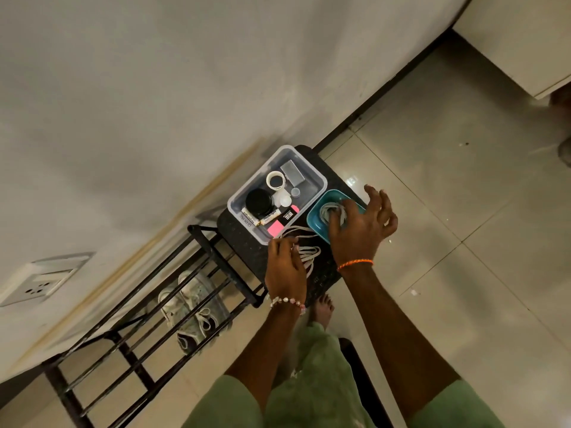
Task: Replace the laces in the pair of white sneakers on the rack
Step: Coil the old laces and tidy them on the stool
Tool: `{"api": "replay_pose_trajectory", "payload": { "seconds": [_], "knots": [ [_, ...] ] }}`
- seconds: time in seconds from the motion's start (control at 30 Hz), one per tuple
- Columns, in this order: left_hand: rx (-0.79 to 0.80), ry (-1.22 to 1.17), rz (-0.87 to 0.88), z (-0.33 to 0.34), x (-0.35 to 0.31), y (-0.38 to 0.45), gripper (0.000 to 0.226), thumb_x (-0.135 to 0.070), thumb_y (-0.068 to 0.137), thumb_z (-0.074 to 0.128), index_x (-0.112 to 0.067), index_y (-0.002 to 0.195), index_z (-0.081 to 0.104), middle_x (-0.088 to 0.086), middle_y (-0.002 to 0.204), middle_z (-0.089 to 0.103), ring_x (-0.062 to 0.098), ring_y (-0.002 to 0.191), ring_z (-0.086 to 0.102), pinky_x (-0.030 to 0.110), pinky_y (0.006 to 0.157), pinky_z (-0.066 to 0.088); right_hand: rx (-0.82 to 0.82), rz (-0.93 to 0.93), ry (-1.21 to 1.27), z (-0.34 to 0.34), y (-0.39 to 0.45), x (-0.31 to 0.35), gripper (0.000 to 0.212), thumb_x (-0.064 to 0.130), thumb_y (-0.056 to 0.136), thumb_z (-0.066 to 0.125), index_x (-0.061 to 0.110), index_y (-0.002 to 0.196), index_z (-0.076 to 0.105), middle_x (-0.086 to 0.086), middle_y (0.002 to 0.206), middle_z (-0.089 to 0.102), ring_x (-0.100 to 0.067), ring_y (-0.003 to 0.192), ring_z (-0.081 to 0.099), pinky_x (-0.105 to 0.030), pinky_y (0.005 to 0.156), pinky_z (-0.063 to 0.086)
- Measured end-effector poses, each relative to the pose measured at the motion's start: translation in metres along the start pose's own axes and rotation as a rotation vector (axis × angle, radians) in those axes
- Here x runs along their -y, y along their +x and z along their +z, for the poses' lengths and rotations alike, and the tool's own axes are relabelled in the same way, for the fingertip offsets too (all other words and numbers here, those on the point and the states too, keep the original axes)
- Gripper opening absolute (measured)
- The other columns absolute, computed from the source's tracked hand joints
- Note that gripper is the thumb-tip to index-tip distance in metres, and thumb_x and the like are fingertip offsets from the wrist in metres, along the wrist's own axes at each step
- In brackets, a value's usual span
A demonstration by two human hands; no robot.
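Note:
A pair of white sneakers (pixel 193 310) sits on a lower shelf of the black metal rack (pixel 129 332). White laces (pixel 304 242) lie in loops on the black stool top (pixel 244 239). My left hand (pixel 285 267) pinches these loose laces at their near end. A teal bowl (pixel 318 220) holds a coiled grey-white lace (pixel 329 210). My right hand (pixel 360 230) reaches into the bowl, thumb and fingers on that coil, the other fingers spread.
A clear plastic bin (pixel 309 168) on the stool holds a black jar, tape roll, batteries and small boxes. A wall with a socket (pixel 40 282) stands left. Tiled floor (pixel 463 211) spreads right; my bare foot (pixel 321 310) stands below the stool.

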State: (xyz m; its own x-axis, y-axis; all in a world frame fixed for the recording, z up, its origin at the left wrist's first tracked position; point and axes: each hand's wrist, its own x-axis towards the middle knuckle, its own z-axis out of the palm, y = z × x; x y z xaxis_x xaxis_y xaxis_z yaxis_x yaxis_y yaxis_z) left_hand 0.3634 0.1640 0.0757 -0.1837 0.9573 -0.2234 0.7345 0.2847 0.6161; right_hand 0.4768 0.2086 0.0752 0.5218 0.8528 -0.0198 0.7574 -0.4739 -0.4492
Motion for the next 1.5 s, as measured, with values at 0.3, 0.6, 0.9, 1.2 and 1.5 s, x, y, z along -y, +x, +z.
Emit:
{"api": "replay_pose_trajectory", "payload": {
  "seconds": [0.3,0.6,0.9,1.2,1.5],
  "knots": [
    [0.377,0.511,0.119,-0.010,0.071,-0.027,0.053,-0.021,0.070,0.079,-0.016,0.119,0.061,0.022,0.138,0.041,0.039,0.124,0.044,0.052,0.096,0.045,0.397,-0.402,0.083,0.027,-0.107,-0.031,0.029,-0.003,0.062,0.077,0.004,0.088,0.070,-0.016,0.089,0.066,-0.033,0.079,0.064,-0.039,0.068,0.058],
    [0.265,0.477,0.194,-0.010,0.091,-0.015,0.022,-0.012,0.073,0.077,-0.005,0.093,0.069,0.022,0.121,0.054,0.039,0.108,0.057,0.051,0.083,0.054,0.521,-0.404,-0.107,0.043,-0.120,-0.041,0.029,0.006,0.058,0.084,0.007,0.084,0.072,-0.020,0.094,0.063,-0.037,0.082,0.062,-0.042,0.068,0.056],
    [0.193,0.102,0.155,-0.083,0.096,-0.045,0.055,-0.011,0.077,0.057,-0.007,0.131,0.048,0.015,0.139,0.040,0.027,0.129,0.038,0.038,0.105,0.036,0.672,-0.476,0.201,-0.028,-0.121,0.030,0.009,0.015,0.081,0.058,0.008,0.085,0.062,-0.008,0.068,0.064,-0.027,0.065,0.061,-0.031,0.071,0.045],
    [-0.028,-0.392,0.190,-0.229,0.072,-0.068,0.024,-0.023,0.091,0.043,-0.008,0.097,0.060,-0.003,0.080,0.062,-0.008,0.068,0.055,0.010,0.064,0.043,0.980,-0.431,0.539,-0.110,-0.137,0.178,0.012,0.009,0.084,0.067,0.019,0.078,0.065,-0.006,0.069,0.067,-0.009,0.061,0.062,-0.029,0.062,0.053],
    [-0.670,-0.733,-0.171,-0.407,0.098,-0.069,0.026,-0.010,0.094,0.043,-0.024,0.074,0.054,-0.008,0.051,0.061,0.021,0.061,0.060,0.037,0.075,0.050,1.039,-0.544,0.666,-0.217,-0.186,0.295,0.015,0.013,0.089,0.062,0.005,0.083,0.072,0.007,0.050,0.047,-0.005,0.045,0.040,-0.016,0.046,0.036]
  ]
}}
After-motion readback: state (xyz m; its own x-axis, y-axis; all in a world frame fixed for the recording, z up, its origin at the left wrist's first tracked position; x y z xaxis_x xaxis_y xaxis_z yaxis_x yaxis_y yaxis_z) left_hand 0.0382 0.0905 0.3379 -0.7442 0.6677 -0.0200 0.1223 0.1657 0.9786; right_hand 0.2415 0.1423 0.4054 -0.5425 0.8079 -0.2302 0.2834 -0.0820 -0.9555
